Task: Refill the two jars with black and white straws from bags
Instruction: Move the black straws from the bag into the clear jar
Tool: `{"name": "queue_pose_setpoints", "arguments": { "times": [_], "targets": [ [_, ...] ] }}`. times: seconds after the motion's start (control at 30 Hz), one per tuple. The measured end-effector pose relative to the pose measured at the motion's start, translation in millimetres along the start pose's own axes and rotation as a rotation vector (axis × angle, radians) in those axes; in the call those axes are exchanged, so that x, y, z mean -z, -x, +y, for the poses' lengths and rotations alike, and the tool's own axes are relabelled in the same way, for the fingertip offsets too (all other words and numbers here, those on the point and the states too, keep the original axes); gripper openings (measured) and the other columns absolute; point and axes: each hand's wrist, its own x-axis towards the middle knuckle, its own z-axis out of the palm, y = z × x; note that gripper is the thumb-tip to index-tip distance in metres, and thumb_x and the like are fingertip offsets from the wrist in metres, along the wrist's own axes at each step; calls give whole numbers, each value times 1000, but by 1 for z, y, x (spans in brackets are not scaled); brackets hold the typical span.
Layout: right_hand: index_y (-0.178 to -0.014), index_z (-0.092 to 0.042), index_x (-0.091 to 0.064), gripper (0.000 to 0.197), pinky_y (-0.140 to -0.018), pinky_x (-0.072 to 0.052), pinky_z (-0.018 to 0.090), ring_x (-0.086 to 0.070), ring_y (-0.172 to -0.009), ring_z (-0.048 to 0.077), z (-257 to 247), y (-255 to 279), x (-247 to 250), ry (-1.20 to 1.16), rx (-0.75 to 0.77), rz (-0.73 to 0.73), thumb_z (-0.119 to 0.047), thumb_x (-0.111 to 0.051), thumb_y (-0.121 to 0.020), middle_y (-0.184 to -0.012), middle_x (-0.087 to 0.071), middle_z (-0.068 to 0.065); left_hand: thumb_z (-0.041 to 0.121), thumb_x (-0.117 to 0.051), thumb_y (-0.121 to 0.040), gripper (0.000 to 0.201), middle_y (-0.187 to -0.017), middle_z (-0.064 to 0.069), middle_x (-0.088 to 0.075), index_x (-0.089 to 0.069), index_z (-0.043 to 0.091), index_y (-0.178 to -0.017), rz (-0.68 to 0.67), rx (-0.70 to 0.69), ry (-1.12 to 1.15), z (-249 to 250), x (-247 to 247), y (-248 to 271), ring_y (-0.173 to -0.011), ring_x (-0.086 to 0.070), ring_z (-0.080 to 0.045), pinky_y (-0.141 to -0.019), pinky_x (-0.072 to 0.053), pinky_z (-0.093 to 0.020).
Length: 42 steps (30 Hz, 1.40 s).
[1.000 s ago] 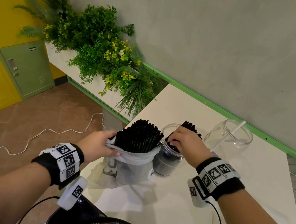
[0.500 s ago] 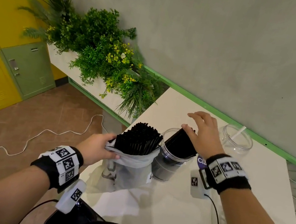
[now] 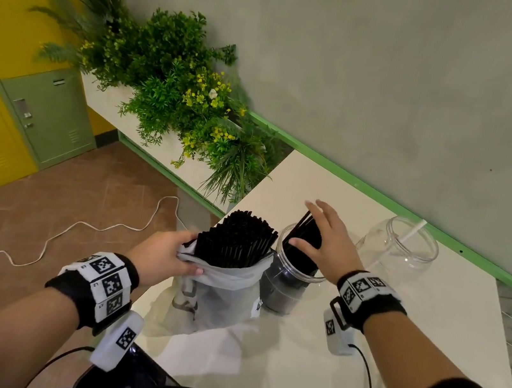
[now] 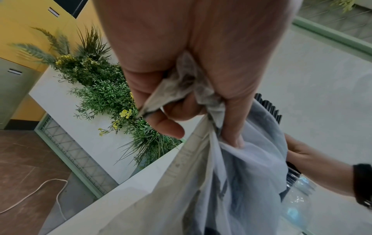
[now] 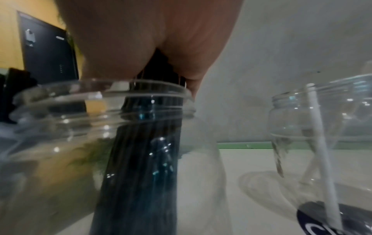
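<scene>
A grey plastic bag point(image 3: 214, 298) stands at the table's left edge, packed with upright black straws point(image 3: 235, 239). My left hand point(image 3: 186, 255) grips the bag's rim; the left wrist view shows its fingers point(image 4: 171, 111) bunching the film point(image 4: 187, 85). Right beside the bag stands a clear jar point(image 3: 283, 288) holding a slanted bundle of black straws point(image 3: 305, 235). My right hand point(image 3: 316, 230) lies open over their tops, fingers straight. From the right wrist, the palm covers the straws point(image 5: 141, 159) above the jar's mouth point(image 5: 100, 98). A second clear jar point(image 3: 402, 254) further right holds one white straw point(image 3: 412, 233).
The white table point(image 3: 301, 385) ends just left of the bag, with brown floor and a white cable point(image 3: 75, 225) below. A planter of green plants point(image 3: 177, 87) stands past the table's far left corner. A grey wall with a green rail point(image 3: 366, 184) runs behind the jars.
My right hand has let go of the bundle of black straws it was lowering into the jar and spread its fingers flat over their tops. My left hand keeps its hold on the bag.
</scene>
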Motion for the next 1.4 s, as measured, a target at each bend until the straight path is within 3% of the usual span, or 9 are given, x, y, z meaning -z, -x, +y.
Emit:
{"name": "queue_pose_setpoints", "arguments": {
  "times": [0.13,0.3,0.5,0.73,0.9,1.0,1.13,1.3,1.4],
  "targets": [
    [-117,-19,-64,35,-98,-41,41,-47,-107,26,-3,-9,-10,23,0,82,-40,-63,-89,-114,-55,5,28,-79,-76,53,-112,14,-68,-58,32,-124,3,-2,19,-2,-1,1,-102,-61,-3,-84,-45,-19],
    [-85,-10,-65,19,-80,-41,34,-49,-87,24,-12,-20,-7,-12,99,225,-29,-68,-87,-87,-57,5,29,-78,-76,53,-112,18,-66,-57,36,-124,2,-6,19,-5,0,2,-103,-61,-1,-86,-46,-20],
    [-91,-8,-61,25,-78,-43,35,-47,-86,24,-6,-30,5,110,136,206,-32,-69,-86,-93,-51,6,30,-79,-76,54,-114,15,-67,-57,37,-125,4,10,13,-6,-2,2,-103,-61,-4,-90,-49,-27],
    [-128,-17,-53,40,-87,-47,41,-48,-110,27,-1,-30,4,229,135,51,-36,-58,-93,-126,-48,8,27,-78,-77,52,-112,15,-67,-57,36,-123,-2,5,11,-4,-1,3,-102,-61,-3,-84,-45,-21],
    [-101,-9,-66,17,-78,-47,38,-54,-86,28,2,-32,3,97,202,137,-23,-59,-94,-94,-58,9,26,-78,-77,54,-112,17,-66,-56,37,-126,0,5,3,-2,-1,5,-102,-60,-1,-84,-43,-18],
    [-100,-8,-65,17,-74,-40,29,-54,-86,27,2,-35,5,74,151,147,-22,-57,-95,-94,-58,9,26,-78,-77,55,-113,17,-66,-55,37,-126,-3,4,8,-1,0,5,-102,-60,-1,-84,-43,-18],
    [-101,-9,-65,19,-79,-43,36,-52,-89,28,2,-37,4,170,191,62,-25,-56,-96,-96,-58,9,27,-77,-77,54,-113,17,-65,-56,36,-126,-3,7,3,0,0,5,-101,-60,-1,-83,-42,-17],
    [-94,-5,-65,28,-75,-45,40,-52,-81,30,4,-38,3,92,204,155,-25,-46,-98,-91,-55,12,26,-77,-78,51,-112,17,-66,-57,37,-123,-5,9,7,1,1,6,-102,-60,-2,-82,-43,-18],
    [-100,-7,-65,21,-80,-46,45,-51,-86,31,4,-39,1,180,188,77,-20,-48,-99,-96,-56,11,26,-77,-78,52,-113,16,-66,-57,36,-124,-3,9,7,1,1,6,-103,-60,-3,-86,-44,-20]
  ]
}}
